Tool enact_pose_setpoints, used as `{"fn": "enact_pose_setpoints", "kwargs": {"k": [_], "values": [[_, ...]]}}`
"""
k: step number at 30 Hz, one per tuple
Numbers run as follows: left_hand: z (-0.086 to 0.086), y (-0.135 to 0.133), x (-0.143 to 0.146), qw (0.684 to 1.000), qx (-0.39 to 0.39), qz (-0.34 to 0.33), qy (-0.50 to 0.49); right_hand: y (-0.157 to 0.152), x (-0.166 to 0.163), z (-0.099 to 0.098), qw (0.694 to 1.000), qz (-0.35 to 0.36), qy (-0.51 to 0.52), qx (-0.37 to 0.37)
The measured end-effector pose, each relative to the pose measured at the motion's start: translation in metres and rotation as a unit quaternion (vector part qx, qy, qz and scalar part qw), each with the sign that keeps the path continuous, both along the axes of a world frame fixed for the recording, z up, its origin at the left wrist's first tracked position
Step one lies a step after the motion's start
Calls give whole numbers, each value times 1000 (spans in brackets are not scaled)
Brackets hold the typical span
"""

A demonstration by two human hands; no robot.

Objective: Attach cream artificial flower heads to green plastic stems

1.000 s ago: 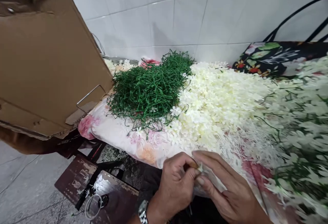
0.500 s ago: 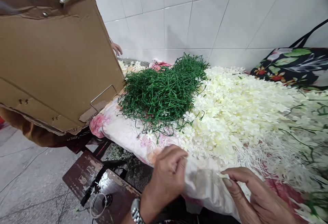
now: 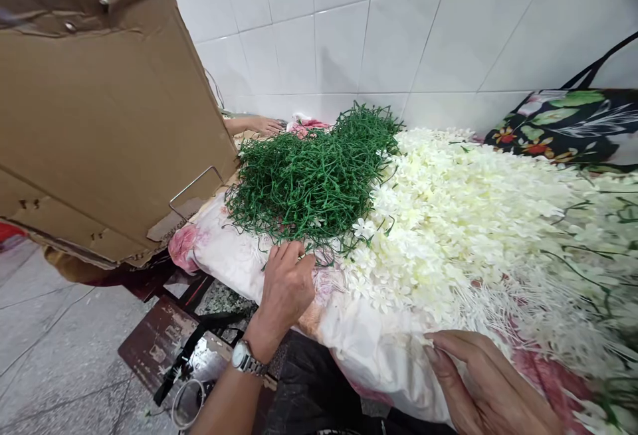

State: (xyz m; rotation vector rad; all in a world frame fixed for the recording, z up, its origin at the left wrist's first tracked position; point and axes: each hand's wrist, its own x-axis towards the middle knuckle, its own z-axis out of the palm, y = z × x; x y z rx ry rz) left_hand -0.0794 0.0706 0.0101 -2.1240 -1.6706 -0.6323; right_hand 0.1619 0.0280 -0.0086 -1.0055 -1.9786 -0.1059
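My left hand point(image 3: 290, 282), with a watch on its wrist, is at the front edge of a heap of green plastic stems point(image 3: 309, 182). Its fingers are curled in; whatever they grip is hidden. Lower right, my right hand point(image 3: 491, 378) pinches thumb and forefinger together over the cloth edge. A tiny pale bit shows at those fingertips, too small to name. To the right of the stems spreads a large pile of cream-white artificial flowers point(image 3: 463, 202). One loose white flower point(image 3: 363, 228) lies between both heaps. Beneath everything is a floral cloth point(image 3: 369, 335).
A big cardboard sheet point(image 3: 109, 103) stands at the left, a bent wire point(image 3: 192, 186) at its lower edge. Behind it reaches another person's hand point(image 3: 264, 125). A floral bag point(image 3: 573, 126) rests by the tiled wall. Below left is a worn brown wooden board point(image 3: 154, 339).
My left hand has moved up and left from the cloth edge to the green stems. My right hand stays almost in place. The other person's hand has come further right and lower.
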Motion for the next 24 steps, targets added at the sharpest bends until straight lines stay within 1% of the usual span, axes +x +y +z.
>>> {"fn": "enact_pose_setpoints", "kwargs": {"k": [2,6,9,15,18,21,24], "values": [[0,-4,-3,999,15,-29,-37,1,-1,0,1000,5,10,-9],[1,-13,-2,980,55,-133,-136,1,-2,1,999,8,29,-23],[-1,-22,3,970,65,-171,-159,0,-1,2,999,13,38,-28],[-14,-43,17,969,69,-177,-155,-1,-1,3,998,17,44,-38],[-18,-53,24,975,26,-174,-139,-1,-1,3,998,16,43,-42],[-16,-58,30,973,-17,-161,-164,-2,0,2,998,12,42,-46],[-11,-55,36,970,-17,-136,-200,-3,0,3,998,10,43,-50]]}}
